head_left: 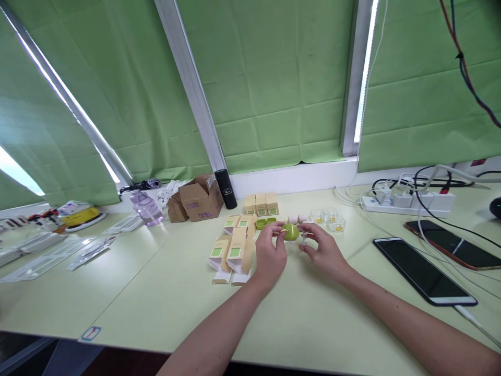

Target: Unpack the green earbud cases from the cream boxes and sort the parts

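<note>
A small round green case [291,232] is held above the pale green table [156,292], between both hands. My left hand [270,250] pinches its left side with thumb and fingertips. My right hand [323,249] curls its fingers at the case's right side, touching it. Several tan and green cartons [234,250] lie just left of my left hand. Three closed cartons [261,203] stand in a row behind. A small green tray [265,223] and clear little cups [329,218] with yellow bits sit behind the case.
Two phones [425,271] lie at the right, with cables and a white power strip [407,202] behind them. A brown cardboard box [199,200], a black cylinder [226,189] and a clear bottle [146,207] stand at the back. Flat plastic packets [58,256] cover the left.
</note>
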